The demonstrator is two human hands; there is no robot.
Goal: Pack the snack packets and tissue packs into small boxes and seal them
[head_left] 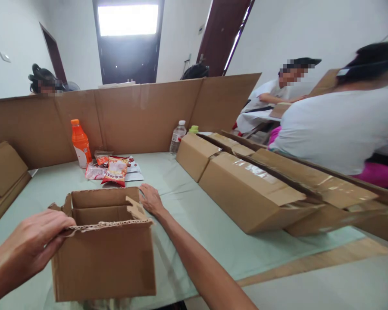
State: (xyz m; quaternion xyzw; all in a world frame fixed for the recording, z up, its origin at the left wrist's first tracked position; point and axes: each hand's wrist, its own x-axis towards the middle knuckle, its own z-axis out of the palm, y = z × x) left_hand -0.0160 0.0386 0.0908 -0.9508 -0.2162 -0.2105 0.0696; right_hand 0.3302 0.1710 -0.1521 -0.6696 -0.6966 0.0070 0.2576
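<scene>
An open cardboard box (105,262) stands upright near the front edge of the cloth-covered table, its top edges torn and ragged. My left hand (40,239) is closed on the box's near left top edge, thumb and fingers pinching the cardboard. At the far right top corner, my right hand (151,199) bears against the box with its fingers bent at the edge; the fingertips are partly hidden. Inside, the far wall of the box shows, while its bottom is out of sight. Just behind it lie several snack packets (116,170).
An orange bottle (80,144) and a clear water bottle (177,140) stand before a cardboard partition (142,116). Several closed cartons (245,185) line the right side; another carton (4,172) sits at the left. Two people in white shirts (330,129) sit beyond, right.
</scene>
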